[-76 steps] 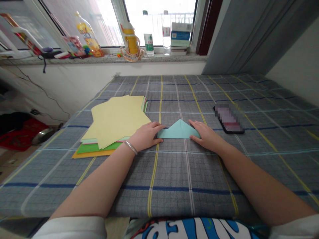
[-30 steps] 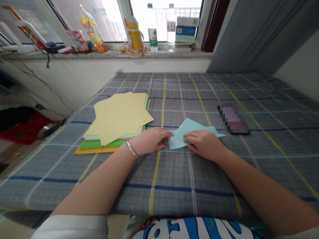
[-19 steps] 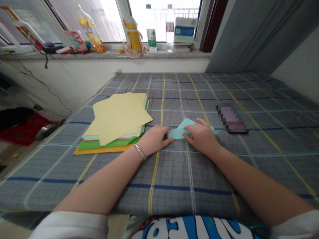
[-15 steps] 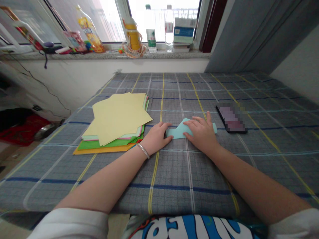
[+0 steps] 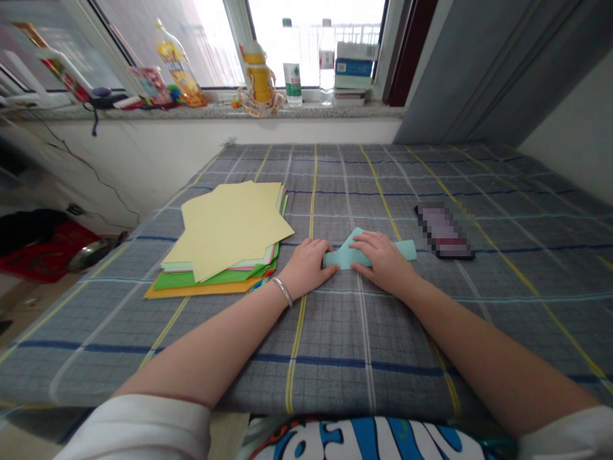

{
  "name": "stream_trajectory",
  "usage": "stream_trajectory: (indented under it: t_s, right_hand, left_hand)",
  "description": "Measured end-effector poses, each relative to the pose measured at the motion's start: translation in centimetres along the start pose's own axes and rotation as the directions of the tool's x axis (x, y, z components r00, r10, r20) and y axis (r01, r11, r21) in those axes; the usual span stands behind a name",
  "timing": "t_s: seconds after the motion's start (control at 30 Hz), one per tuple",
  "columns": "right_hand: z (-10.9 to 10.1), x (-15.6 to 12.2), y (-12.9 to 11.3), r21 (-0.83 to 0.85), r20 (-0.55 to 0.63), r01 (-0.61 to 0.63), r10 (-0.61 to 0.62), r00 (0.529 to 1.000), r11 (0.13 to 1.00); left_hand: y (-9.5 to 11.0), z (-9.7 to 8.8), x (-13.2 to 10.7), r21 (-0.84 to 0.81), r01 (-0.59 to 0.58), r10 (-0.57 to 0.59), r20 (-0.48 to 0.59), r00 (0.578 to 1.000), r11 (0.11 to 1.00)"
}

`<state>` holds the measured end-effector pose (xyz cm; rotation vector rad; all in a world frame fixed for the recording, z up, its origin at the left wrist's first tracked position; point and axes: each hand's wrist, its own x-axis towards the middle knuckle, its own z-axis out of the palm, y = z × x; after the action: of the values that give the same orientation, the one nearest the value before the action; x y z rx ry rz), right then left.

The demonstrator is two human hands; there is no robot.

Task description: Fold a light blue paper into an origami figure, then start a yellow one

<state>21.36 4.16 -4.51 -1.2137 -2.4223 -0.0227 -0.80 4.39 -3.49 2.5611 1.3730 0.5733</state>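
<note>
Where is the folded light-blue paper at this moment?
In the head view, the folded light-blue paper lies on the plaid bedspread between the left hand and right hand, right of the coloured paper stack.

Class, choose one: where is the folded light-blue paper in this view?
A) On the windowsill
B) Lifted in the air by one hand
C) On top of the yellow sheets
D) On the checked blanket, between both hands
D. The folded light-blue paper lies on the checked blanket under the left hand and right hand, beside the stack of coloured paper.
</note>
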Motion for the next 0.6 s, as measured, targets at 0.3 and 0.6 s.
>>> stream_trajectory:
  t_s: [0.3,0.6]
  right_hand:
    - [-2.1,0.0,-1.1,-0.189,-0.284,-0.056,0.0,0.959,0.98]
    - [-3.9,-1.6,-0.9,-0.313,-0.353,-0.052,-0.065,0.933,0.948]
  left_hand:
    - [0.2,-0.7,0.0,-0.207,-0.12,0.091,-0.145,0.985,0.971]
    - [0.6,-1.5,-0.6,-0.146,-0.376,0.336,-0.24,0.911,0.915]
